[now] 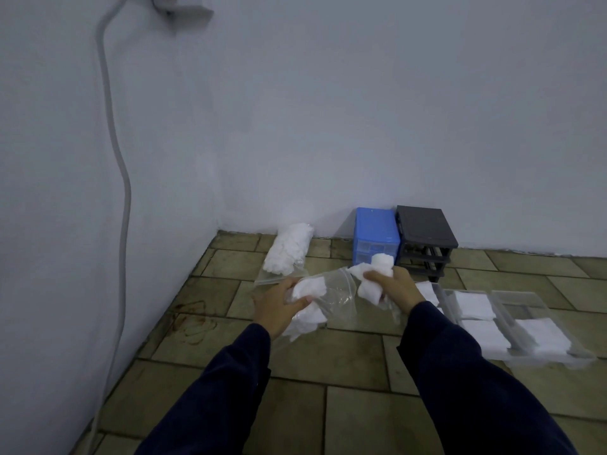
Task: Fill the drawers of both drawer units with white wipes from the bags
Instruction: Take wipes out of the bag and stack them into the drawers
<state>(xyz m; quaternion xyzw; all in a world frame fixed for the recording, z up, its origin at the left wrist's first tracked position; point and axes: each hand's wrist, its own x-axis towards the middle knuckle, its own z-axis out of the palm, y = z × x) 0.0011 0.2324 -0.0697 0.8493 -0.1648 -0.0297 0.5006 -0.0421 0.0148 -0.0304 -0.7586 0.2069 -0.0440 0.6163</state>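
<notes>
Wipes being drawn from bag, above tiled floor
Left hand [279, 303] gripping clear bag [331, 290]; right hand [392, 284] clenched round bunch of white wipes [377, 267]; recommend steadying bag mouth, laying bunch flat in loose drawers [512, 320] just right

left hand [279, 303] grips clear bag [335, 293]; right hand [397, 287] grips white wipes [374, 270].

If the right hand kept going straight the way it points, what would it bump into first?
Probably the blue drawer unit. The right hand, gripping white wipes, points up-left toward it, though depth is hard to judge.
</notes>
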